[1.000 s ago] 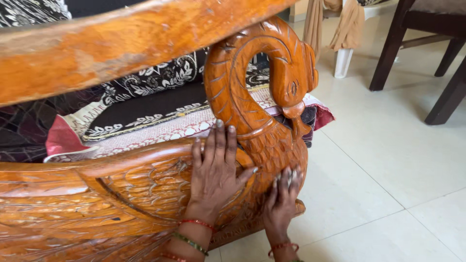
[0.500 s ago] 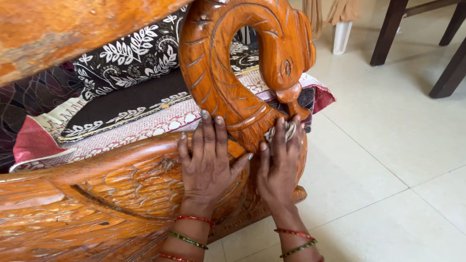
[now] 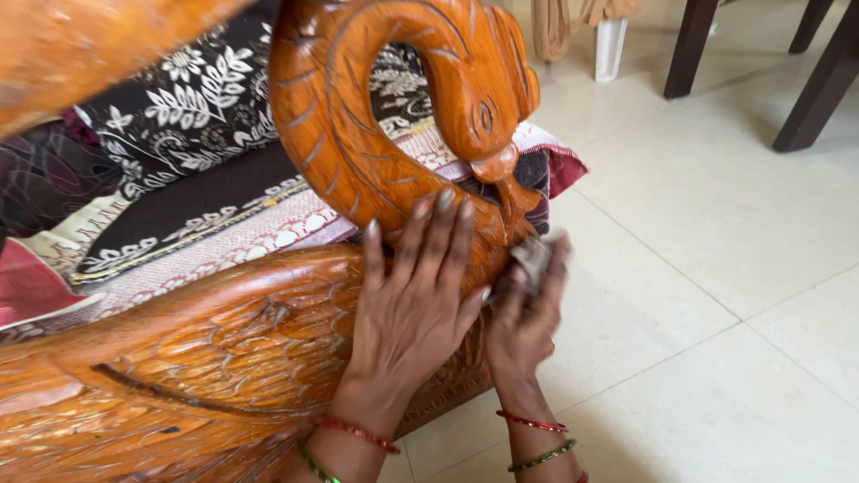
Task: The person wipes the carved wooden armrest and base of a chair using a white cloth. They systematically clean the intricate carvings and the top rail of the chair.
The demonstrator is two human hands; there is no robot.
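A carved wooden swan armrest (image 3: pixel 358 134) of a sofa fills the middle of the head view, its beak (image 3: pixel 497 165) pointing down. My left hand (image 3: pixel 416 295) lies flat with fingers spread on the swan's neck base and the carved feather panel (image 3: pixel 206 358). Beside it, my right hand (image 3: pixel 523 317) presses a small grey pad (image 3: pixel 534 255) against the wood just under the beak. The pad is blurred. Both wrists wear red and green bangles.
A black and white floral cushion (image 3: pixel 197 98) and patterned cloth (image 3: pixel 268 228) lie on the seat behind the armrest. A pale tiled floor (image 3: pixel 716 268) spreads to the right. Dark chair legs (image 3: pixel 819 80) and a white post (image 3: pixel 611 45) stand at the top right.
My right hand has risen from the low base of the armrest to just under the swan's beak, with the grey pad in it. My left hand has stayed flat on the wood.
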